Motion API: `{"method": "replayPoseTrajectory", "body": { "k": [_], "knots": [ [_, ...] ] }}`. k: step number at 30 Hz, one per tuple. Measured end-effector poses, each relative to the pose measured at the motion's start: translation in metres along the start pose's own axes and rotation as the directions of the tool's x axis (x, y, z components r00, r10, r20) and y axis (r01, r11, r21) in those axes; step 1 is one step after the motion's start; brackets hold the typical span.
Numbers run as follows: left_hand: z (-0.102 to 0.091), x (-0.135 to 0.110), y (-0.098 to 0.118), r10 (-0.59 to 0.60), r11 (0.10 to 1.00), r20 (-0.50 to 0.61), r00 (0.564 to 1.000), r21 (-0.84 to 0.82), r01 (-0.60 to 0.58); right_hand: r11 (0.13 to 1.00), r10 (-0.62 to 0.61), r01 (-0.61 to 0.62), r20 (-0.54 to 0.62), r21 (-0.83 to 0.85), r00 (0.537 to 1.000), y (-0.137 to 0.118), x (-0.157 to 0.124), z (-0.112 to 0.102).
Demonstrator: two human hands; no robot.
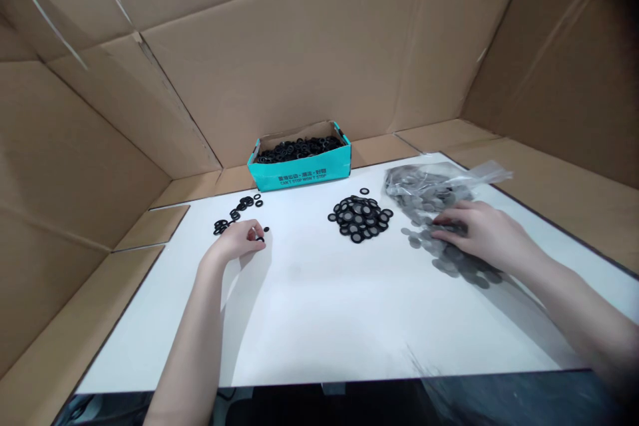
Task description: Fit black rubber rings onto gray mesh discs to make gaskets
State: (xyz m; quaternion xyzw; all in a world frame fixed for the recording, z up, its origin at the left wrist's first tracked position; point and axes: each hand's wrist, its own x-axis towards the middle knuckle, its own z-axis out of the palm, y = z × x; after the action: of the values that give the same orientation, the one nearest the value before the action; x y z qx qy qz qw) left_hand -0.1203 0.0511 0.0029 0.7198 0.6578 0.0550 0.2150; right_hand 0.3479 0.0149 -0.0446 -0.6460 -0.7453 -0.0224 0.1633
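Observation:
My left hand (242, 239) is at the left of the white table, thumb and fingertips closed round a small black ring (259, 239). Just beyond its fingertips lies another small black piece (266, 229). Loose black rings (234, 214) are scattered behind this hand. My right hand (476, 231) rests over a spread of thin grey discs (442, 249), its thumb and fingers curved and apart. Whether a disc touches its fingertips I cannot tell. Between the hands sits a heap of black rings with grey centres (362, 218), one of them lying apart behind it.
A turquoise box (302, 172) full of black rings stands at the back of the white table (319, 319). Behind the right hand lies a clear plastic bag (424, 183) with more grey discs. Cardboard walls (299, 46) enclose the back and sides.

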Motion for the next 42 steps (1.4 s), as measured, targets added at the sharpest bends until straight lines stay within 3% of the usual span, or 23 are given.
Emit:
{"method": "replayPoseTrajectory", "body": {
  "k": [5, 11, 14, 17, 22, 27, 31, 34, 38, 42],
  "knots": [
    [0.001, -0.001, 0.002, 0.005, 1.0, -0.021, 1.0, 0.005, -0.005, 1.0, 0.024, -0.024, -0.01, 0.004, 1.0, -0.001, 0.001, 0.002],
    [0.0, -0.001, 0.007, -0.003, 1.0, -0.122, 0.993, 0.025, 0.006, 0.998, 0.053, -0.05, -0.1, 0.033, 0.994, -0.011, -0.003, -0.016],
    [0.003, -0.001, 0.017, -0.004, 0.999, -0.274, 0.962, -0.035, -0.006, 0.989, -0.023, 0.053, -0.207, 0.139, 0.978, -0.028, -0.003, -0.027],
    [0.013, -0.002, 0.036, 0.009, 0.951, -0.36, 0.933, -0.286, -0.12, 0.942, -0.122, 0.2, -0.278, 0.27, 0.953, -0.056, 0.002, -0.033],
    [0.04, -0.007, 0.072, 0.155, 0.74, -0.246, 0.957, -0.613, -0.278, 0.811, -0.298, 0.412, -0.314, 0.415, 0.902, -0.111, 0.016, -0.029],
    [0.056, -0.012, 0.086, 0.218, 0.624, -0.146, 0.965, -0.74, -0.253, 0.716, -0.418, 0.53, -0.33, 0.454, 0.847, -0.15, 0.025, -0.008],
    [0.061, -0.018, 0.093, 0.187, 0.522, -0.114, 0.976, -0.83, -0.197, 0.687, -0.422, 0.545, -0.348, 0.481, 0.837, -0.157, 0.022, 0.011],
    [0.064, -0.023, 0.099, 0.18, 0.493, -0.073, 0.981, -0.856, -0.154, 0.681, -0.402, 0.551, -0.383, 0.482, 0.832, -0.155, 0.016, 0.021],
    [0.068, -0.026, 0.103, 0.219, 0.453, -0.002, 0.976, -0.886, -0.103, 0.694, -0.406, 0.593, -0.459, 0.408, 0.791, -0.153, 0.008, 0.026],
    [0.073, -0.026, 0.103, 0.224, 0.392, 0.014, 0.974, -0.917, -0.077, 0.713, -0.416, 0.6, -0.471, 0.362, 0.778, -0.155, 0.004, 0.025]
  ]
}}
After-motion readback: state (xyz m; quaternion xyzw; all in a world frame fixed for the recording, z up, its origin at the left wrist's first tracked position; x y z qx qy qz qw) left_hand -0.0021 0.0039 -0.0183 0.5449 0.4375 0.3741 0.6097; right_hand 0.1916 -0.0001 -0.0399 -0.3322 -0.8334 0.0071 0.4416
